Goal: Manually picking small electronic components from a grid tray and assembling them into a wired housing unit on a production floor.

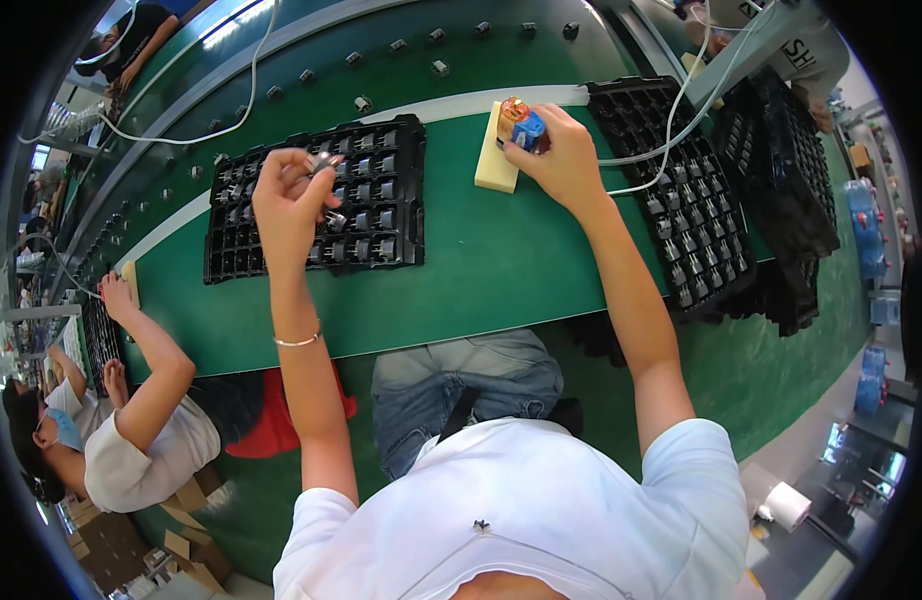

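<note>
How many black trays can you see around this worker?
3, maybe more. One black tray lies under the left hand, one tray sits beside the right hand, and a stack stands farther right, possibly holding several.

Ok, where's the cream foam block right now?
In the head view, the cream foam block lies on the green belt, right of the black parts tray, under the right hand.

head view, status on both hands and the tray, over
Left hand pinching a small metal part over the black tray. Right hand gripping a blue-and-orange component on the cream block. Nothing between them.
</note>
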Tool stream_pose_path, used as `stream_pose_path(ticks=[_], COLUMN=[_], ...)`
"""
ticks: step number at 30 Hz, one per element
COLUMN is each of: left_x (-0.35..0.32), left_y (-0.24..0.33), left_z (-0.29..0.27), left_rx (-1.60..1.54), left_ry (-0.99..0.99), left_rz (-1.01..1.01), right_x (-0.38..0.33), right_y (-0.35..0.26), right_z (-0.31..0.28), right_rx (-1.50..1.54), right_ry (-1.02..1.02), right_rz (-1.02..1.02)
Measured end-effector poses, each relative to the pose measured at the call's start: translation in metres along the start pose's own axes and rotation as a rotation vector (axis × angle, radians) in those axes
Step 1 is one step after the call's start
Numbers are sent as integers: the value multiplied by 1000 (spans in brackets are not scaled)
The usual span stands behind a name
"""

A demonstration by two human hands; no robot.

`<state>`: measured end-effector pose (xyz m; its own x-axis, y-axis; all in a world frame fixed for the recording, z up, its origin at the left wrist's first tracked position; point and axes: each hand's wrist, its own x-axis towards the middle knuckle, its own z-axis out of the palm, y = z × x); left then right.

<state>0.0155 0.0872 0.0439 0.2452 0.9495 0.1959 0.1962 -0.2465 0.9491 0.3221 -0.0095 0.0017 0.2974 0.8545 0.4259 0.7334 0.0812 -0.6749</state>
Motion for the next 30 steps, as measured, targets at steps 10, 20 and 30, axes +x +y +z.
stream_pose_path(ticks=[10,20,30], left_x=[43,29,30], left_y=[-5,-25,-37], left_z=[76,87,83], left_rx=[-680,-699,-647], left_ry=[-171,-219,-251], left_rz=[-66,-219,-261], right_x=[-2,13,136], right_y=[0,-6,61], right_z=[0,4,54], right_rx=[-24,-62,-161], right_ry=[1,21,60], right_rz=[-13,33,8])
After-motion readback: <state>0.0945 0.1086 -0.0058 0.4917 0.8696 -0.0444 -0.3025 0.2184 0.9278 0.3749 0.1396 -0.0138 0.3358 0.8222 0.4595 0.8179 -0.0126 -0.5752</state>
